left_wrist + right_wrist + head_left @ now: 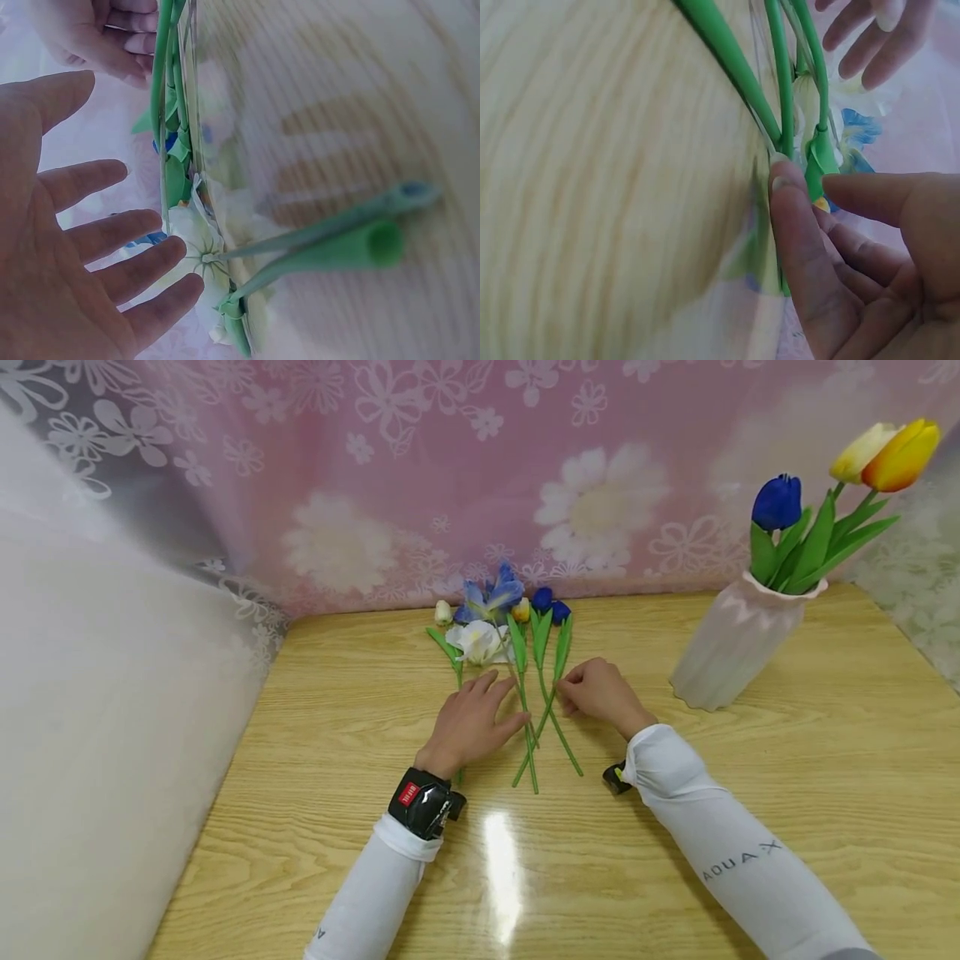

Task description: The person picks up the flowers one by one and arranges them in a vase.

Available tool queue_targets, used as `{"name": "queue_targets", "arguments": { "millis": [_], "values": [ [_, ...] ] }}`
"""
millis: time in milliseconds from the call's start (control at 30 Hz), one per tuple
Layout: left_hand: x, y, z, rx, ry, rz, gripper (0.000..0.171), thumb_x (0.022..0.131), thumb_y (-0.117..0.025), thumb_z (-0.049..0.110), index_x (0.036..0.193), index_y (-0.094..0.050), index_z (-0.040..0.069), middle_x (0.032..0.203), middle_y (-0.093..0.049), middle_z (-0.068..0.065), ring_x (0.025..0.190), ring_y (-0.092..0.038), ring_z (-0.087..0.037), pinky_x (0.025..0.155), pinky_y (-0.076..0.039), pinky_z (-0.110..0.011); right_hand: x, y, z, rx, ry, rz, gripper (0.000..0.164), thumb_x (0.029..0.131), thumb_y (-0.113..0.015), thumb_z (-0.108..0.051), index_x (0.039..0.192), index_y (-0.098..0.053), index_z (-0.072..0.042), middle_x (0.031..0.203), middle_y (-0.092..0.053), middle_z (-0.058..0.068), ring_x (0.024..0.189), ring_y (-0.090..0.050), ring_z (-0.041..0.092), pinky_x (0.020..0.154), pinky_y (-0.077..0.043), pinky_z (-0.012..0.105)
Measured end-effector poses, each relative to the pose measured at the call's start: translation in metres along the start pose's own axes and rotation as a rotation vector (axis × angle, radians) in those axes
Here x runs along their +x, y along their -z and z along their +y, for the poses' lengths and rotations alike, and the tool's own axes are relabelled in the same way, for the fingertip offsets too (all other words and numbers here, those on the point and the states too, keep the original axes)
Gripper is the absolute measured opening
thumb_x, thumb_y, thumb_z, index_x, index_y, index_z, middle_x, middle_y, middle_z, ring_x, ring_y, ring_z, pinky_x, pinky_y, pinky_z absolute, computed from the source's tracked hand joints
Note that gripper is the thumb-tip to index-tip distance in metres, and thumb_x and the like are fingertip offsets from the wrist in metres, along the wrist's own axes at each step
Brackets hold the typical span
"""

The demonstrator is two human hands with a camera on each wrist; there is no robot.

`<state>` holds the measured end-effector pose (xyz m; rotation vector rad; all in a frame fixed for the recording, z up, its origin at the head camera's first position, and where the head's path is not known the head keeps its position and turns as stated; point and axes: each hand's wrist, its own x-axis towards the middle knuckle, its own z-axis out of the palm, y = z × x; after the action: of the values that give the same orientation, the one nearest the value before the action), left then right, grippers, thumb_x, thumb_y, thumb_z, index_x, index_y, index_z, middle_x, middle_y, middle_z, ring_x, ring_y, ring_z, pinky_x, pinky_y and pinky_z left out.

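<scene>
**Sorting loose flower stems on a wooden table**

Resting flat, the left hand (471,720) has its fingers (112,229) straight and slightly spread, holding nothing. Fingertips point toward the blooms; thumb edge lies just beside the crossed green stems (534,735). Left wrist view confirms the open palm, with a white flower (477,642) just past the fingertips.

Right hand (598,692) sits on the other side of the stems, knuckles up, fingers curled inward. Right wrist view shows a fingertip (784,184) pressed against a green stem (784,90) where it meets the tabletop; whether the thumb closes a full pinch on it cannot be told.

Loose flowers lie in a row between and beyond the two hands, heads toward the curtain: a small cream bud (443,612) at the left end, a pale blue flower (491,596), the white one below it, a yellow-orange bud (521,609), and two dark blue tulips (551,605). Stems run back toward the person and cross one another near the hands.

Wooden table (787,760), glossy, with a light reflection between the forearms. White sleeves on both arms; a black wrist device (424,802) on the left.

White ribbed vase (731,647) well apart to the right, holding blue, cream and orange tulips (840,468). Pink floral curtain (450,477) behind.
</scene>
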<state>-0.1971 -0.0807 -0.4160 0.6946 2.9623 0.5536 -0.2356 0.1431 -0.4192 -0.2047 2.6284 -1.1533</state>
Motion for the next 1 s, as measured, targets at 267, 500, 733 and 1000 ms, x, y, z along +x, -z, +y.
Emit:
{"name": "queue_targets", "arguments": {
  "millis": [267, 500, 733, 1000],
  "values": [
    [-0.001, 0.0, 0.0, 0.015, -0.003, 0.016, 0.059, 0.095, -0.05, 0.052, 0.144, -0.046, 0.019, 0.148, -0.037, -0.011, 0.131, -0.039, -0.032, 0.098, -0.038, -0.054, 0.008, -0.006, -0.006, 0.003, -0.07, -0.056, 0.031, 0.097, -0.057, -0.023, 0.085, -0.073, 0.001, 0.071, -0.069, 0.007, 0.064, -0.067, 0.017, 0.063, -0.056, 0.031],
    [-0.002, -0.001, -0.001, -0.011, -0.016, 0.025, 0.058, 0.095, -0.053, 0.05, 0.142, -0.048, 0.016, 0.147, -0.038, -0.013, 0.131, -0.039, -0.033, 0.098, -0.038, -0.054, 0.014, -0.008, -0.007, -0.007, -0.099, -0.052, 0.029, 0.096, -0.06, -0.02, 0.081, -0.074, 0.001, 0.066, -0.069, 0.006, 0.06, -0.068, 0.016, 0.063, -0.056, 0.031],
    [-0.003, -0.002, -0.001, 0.007, -0.01, 0.032, 0.059, 0.095, -0.052, 0.052, 0.142, -0.048, 0.017, 0.147, -0.038, -0.012, 0.131, -0.039, -0.032, 0.098, -0.038, -0.053, 0.013, -0.008, 0.001, 0.09, -0.131, -0.043, 0.026, 0.095, -0.06, -0.02, 0.093, -0.073, 0.003, 0.069, -0.07, 0.006, 0.062, -0.068, 0.016, 0.061, -0.056, 0.029],
    [-0.004, -0.001, -0.001, 0.012, -0.003, 0.032, 0.06, 0.095, -0.05, 0.053, 0.142, -0.048, 0.016, 0.148, -0.037, -0.012, 0.132, -0.038, -0.031, 0.099, -0.038, -0.052, 0.01, -0.004, 0.008, 0.212, -0.186, -0.035, 0.029, 0.094, -0.06, -0.019, 0.104, -0.068, 0.007, 0.07, -0.07, 0.008, 0.06, -0.068, 0.015, 0.061, -0.056, 0.027]
  ]
}}
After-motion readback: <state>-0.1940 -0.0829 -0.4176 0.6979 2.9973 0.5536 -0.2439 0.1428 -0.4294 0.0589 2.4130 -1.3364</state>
